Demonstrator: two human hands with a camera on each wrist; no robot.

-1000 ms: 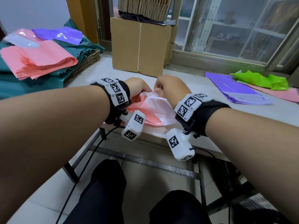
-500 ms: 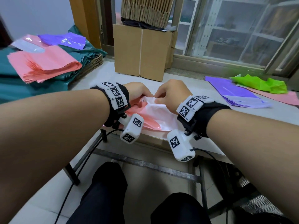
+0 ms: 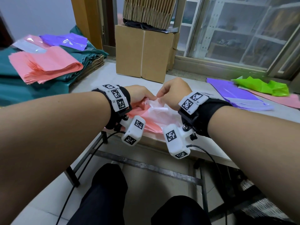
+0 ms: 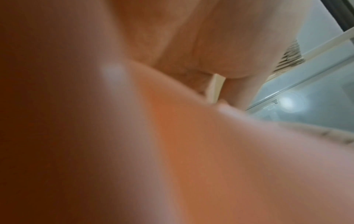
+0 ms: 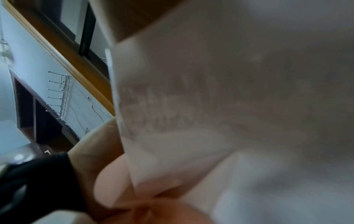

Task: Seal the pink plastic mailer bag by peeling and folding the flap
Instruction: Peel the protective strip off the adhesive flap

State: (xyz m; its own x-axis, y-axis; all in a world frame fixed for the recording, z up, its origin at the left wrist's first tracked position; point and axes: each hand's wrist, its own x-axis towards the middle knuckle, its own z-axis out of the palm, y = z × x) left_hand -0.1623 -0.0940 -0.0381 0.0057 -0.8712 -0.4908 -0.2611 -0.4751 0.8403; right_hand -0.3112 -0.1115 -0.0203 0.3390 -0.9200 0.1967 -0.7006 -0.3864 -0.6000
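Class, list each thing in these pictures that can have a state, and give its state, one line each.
Pink mailer: crumpled, flap up, unsealed, held in both hands.
Left hand: holds the mailer.
Right hand: pinches the flap's top edge.
Cardboard box: closed, upright.
Pink bag stack: piled, folded over.
Green bag: crumpled.
Purple bags: stacked flat.

The table bears a cardboard box (upright), purple mailers.

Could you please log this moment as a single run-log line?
stage: flap peel | left hand: holds pink mailer bag | right hand: pinches bag's white flap | sealed: not yet
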